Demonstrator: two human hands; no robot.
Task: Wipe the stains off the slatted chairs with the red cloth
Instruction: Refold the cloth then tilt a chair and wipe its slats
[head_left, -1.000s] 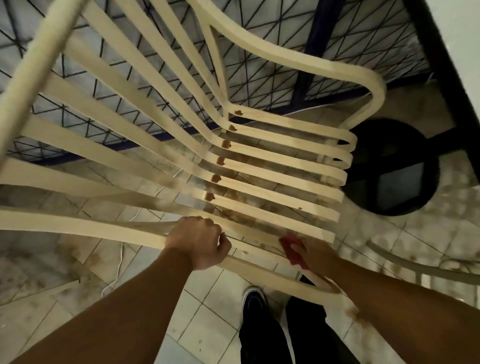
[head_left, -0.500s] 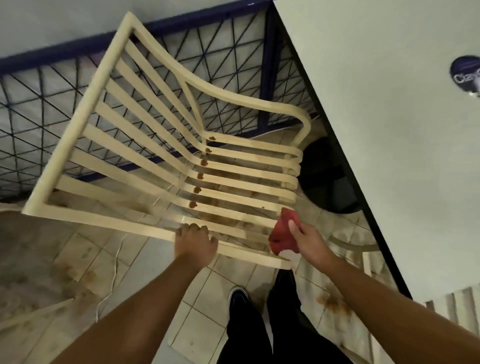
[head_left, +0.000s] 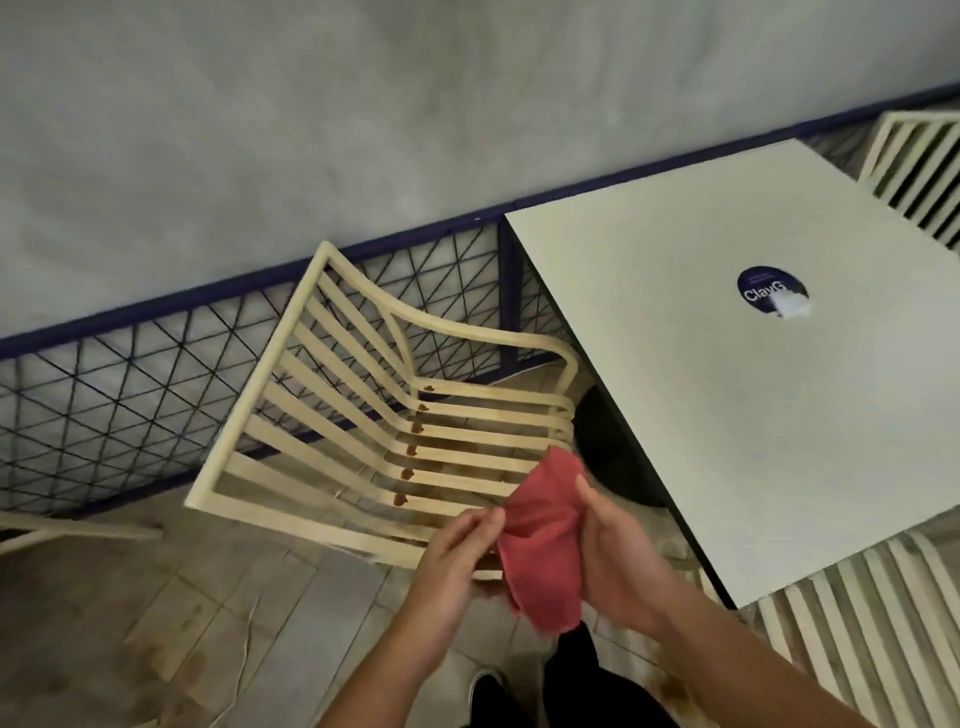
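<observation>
Both hands now have hold of the red cloth (head_left: 543, 540): the left hand (head_left: 457, 551) pinches its left edge between thumb and fingertips (head_left: 493, 519), and the right hand (head_left: 618, 551) grips its right side, thumb on top. The cloth hangs spread between them, just above the front edge of the slatted chair (head_left: 384, 426) and off its slats.

1 second ago the left hand gripped the front slat while the right pressed the cloth to the seat. Since then the left hand has let go of the chair and the cloth has lifted clear. I judge that wiping is paused, probably to refold the cloth. A row of about 6 brown stains (head_left: 415, 428) remains along the seat's bend.

Cloth and hands hide the seat's front right corner, so its state is unknown. The right fingers sit behind the cloth. 2 more slatted chairs (head_left: 883, 623) by the table (head_left: 727, 415) are cut off, their stains unreadable.
</observation>
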